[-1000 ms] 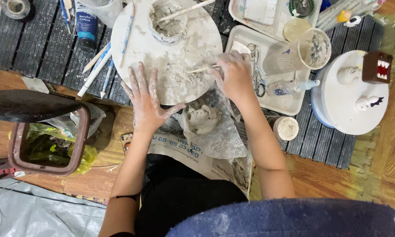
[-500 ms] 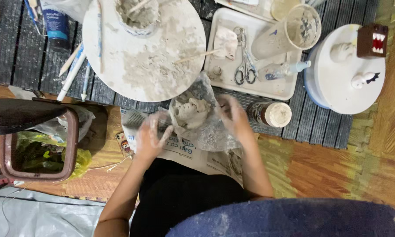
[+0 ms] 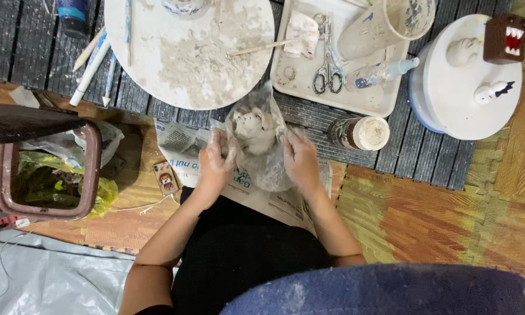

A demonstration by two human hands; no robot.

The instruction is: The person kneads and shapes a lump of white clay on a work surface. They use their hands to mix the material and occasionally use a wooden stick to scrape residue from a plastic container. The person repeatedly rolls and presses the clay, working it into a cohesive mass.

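Observation:
A clear plastic bag (image 3: 262,166) with a lump of grey clay (image 3: 252,128) in it lies on a sheet of newspaper (image 3: 183,143) in front of me. My left hand (image 3: 216,160) grips the bag's left side, its fingers dusted with clay. At the bag's right side, my right hand (image 3: 299,160) pinches the plastic. Both hands hold the bag's mouth apart around the clay. Just beyond stands a round white turntable (image 3: 189,52) smeared with dried clay, with a wooden stick (image 3: 262,48) lying on it.
A white tray (image 3: 332,81) holds scissors (image 3: 326,64), a rag, a cup and a small bottle. A jar (image 3: 361,133) lies beside it. A second white turntable (image 3: 466,81) carries small figures. A brown bin (image 3: 46,169), a phone (image 3: 165,177) and several tools (image 3: 93,64) sit left.
My hands left the turntable and came back to the bag of clay on the newspaper. They now hold the plastic on both sides. The view has shifted toward me.

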